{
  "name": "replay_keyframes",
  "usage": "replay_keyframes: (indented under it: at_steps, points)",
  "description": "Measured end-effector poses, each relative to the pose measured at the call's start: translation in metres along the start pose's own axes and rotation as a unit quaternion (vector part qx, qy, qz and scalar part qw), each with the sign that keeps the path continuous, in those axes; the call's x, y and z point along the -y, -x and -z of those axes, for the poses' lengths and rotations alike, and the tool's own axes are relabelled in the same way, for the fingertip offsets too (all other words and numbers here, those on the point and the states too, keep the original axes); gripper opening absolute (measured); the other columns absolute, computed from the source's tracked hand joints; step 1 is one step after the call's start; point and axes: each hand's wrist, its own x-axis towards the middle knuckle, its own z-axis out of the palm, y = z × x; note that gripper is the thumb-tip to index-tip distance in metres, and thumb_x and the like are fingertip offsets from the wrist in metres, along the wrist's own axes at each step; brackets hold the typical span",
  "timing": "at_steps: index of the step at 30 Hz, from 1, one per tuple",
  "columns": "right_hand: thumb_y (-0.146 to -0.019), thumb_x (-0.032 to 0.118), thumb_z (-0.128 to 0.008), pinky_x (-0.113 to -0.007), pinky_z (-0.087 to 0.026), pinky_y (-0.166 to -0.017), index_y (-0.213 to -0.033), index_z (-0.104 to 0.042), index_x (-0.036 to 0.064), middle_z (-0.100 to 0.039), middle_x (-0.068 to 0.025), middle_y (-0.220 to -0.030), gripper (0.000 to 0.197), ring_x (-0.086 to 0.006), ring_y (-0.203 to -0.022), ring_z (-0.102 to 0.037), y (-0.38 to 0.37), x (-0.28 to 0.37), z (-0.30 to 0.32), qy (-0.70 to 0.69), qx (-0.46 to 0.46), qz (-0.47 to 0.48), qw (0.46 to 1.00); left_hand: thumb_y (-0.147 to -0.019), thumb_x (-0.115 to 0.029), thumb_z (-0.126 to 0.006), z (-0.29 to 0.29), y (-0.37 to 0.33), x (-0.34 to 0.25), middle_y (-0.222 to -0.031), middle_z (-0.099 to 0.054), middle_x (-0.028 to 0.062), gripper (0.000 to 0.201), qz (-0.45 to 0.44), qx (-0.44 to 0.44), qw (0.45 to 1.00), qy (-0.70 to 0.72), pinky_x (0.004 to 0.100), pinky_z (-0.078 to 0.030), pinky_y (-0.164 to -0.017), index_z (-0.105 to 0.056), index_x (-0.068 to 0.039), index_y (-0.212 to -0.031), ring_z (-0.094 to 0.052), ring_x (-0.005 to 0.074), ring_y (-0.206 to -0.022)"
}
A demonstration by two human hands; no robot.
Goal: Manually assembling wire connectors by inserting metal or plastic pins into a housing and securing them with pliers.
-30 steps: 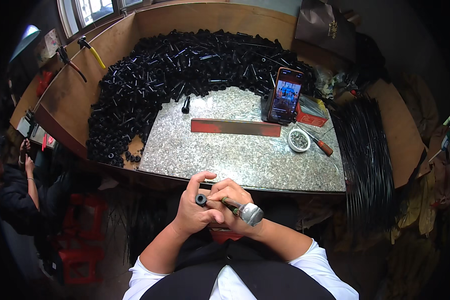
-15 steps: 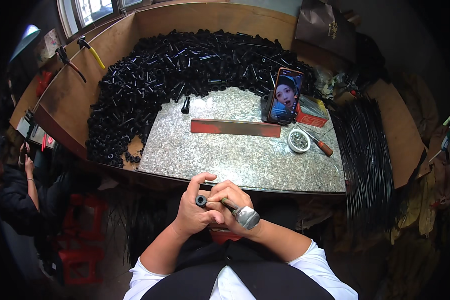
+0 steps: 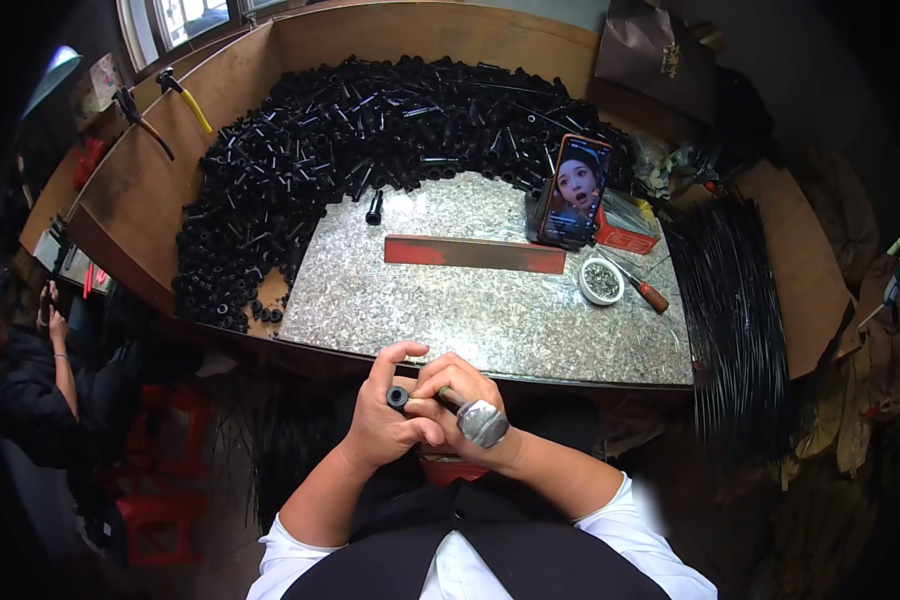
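Just off the front edge of the bench, my two hands meet. A small black tubular part [image 3: 397, 398], its round open end facing up, is held in my left hand [image 3: 380, 418], the index finger raised and curved above it. My right hand [image 3: 462, 382] is closed round the handle of a hammer [image 3: 484, 425], whose worn metal head points down toward me. The right fingertips come close to the tube's end; whether they pinch something small there is hidden.
A heap of black tubular parts [image 3: 370, 125] lines the back of the stone bench top [image 3: 440, 315]. On it lie a red metal bar [image 3: 473, 255], a dish of small bits [image 3: 601, 281], a screwdriver [image 3: 652, 296] and a propped phone [image 3: 576, 190]. Black strands [image 3: 735, 320] hang at right; a person [image 3: 45, 390] sits left.
The hammer head has shifted slightly up and left, and the black tube a little left, both still in my hands. The view has moved slightly.
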Motion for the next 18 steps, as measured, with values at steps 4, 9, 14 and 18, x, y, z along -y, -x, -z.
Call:
replay_keyframes:
  at_steps: [4,9,14,18]
  points:
    - [-0.072,0.001,-0.068,-0.034,-0.048,-0.068,-0.092,-0.058,0.0011,-0.058,-0.0148,-0.090,0.023,-0.0287,-0.078,-0.059,-0.002,0.003,0.000,0.006,0.004,0.014,1.000,-0.058,-0.057,-0.079,0.001,-0.002,-0.008,-0.067,-0.062,0.0003,0.099,0.039,-0.015,0.999,-0.003,0.0183,-0.045,-0.061,-0.035,0.001,-0.126,-0.059,0.0054,-0.066]
    - [-0.076,0.007,-0.071,-0.031,-0.049,-0.065,-0.093,-0.060,0.0017,-0.059,-0.0125,-0.089,0.021,-0.0231,-0.076,-0.060,-0.005,0.002,-0.001,0.033,0.021,0.046,0.998,-0.066,-0.053,-0.078,0.007,0.001,0.000,-0.067,-0.061,-0.0012,0.093,0.024,-0.021,0.999,0.040,0.0169,-0.043,-0.059,-0.035,0.002,-0.127,-0.057,0.0035,-0.064]
    - [-0.072,0.003,-0.069,-0.032,-0.049,-0.066,-0.090,-0.059,0.0019,-0.058,-0.0122,-0.087,0.020,-0.0247,-0.076,-0.059,-0.014,0.004,0.002,0.042,0.053,0.043,0.997,-0.072,-0.022,-0.081,0.011,0.001,0.001,-0.066,-0.060,-0.0020,0.074,0.031,-0.009,0.999,0.030,0.0170,-0.042,-0.058,-0.037,0.001,-0.126,-0.057,0.0033,-0.062]
    - [-0.070,0.000,-0.068,-0.032,-0.048,-0.065,-0.087,-0.058,0.0023,-0.057,-0.0117,-0.084,0.020,-0.0261,-0.074,-0.058,-0.023,0.002,0.003,0.059,0.069,0.046,0.995,-0.071,-0.013,-0.079,0.013,0.001,-0.002,-0.065,-0.060,-0.0025,0.071,0.077,-0.016,0.994,0.071,0.0175,-0.043,-0.060,-0.037,0.001,-0.126,-0.057,0.0036,-0.062]
